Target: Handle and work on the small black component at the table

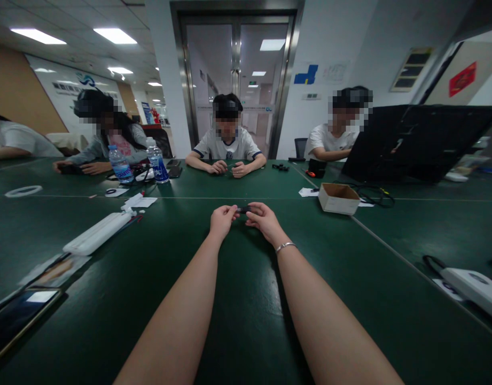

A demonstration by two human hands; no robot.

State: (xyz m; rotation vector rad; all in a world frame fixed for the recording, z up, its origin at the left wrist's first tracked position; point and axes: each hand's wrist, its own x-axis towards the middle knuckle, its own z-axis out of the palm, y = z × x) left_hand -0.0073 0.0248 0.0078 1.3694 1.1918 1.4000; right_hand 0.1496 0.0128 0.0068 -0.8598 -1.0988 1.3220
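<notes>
On the left of the green table (pixel 246 299) we see a white ring (pixel 23 191) lying flat, and closer to us a phone (pixel 25 321), face up and cut off by the edge of the view. Just beyond the phone lies a clear bag (pixel 63 270) with something tan inside, then a long white block (pixel 95 236). Farther back, a co-worker in a headset has both hands at a dark object (pixel 71 169) that we cannot make out. Two bottles (pixel 158 164) stand upright near each other, with papers (pixel 143 202) on our side of them. In the middle, our left hand (pixel 221 222) pinches the left end of a small black piece (pixel 243 210) between thumb and fingers, and our right hand (pixel 266 220), with a bracelet (pixel 286 246) at the wrist, pinches its right end. The piece sits between our fingertips, over the table; its details are too small to tell. Across from us sits a person with both forearms on the table. To the right we see an open box (pixel 338 200), a dark cable (pixel 380 199) beside it, a monitor (pixel 414 144) with its back to us, and, nearer, a white device (pixel 478 289).
</notes>
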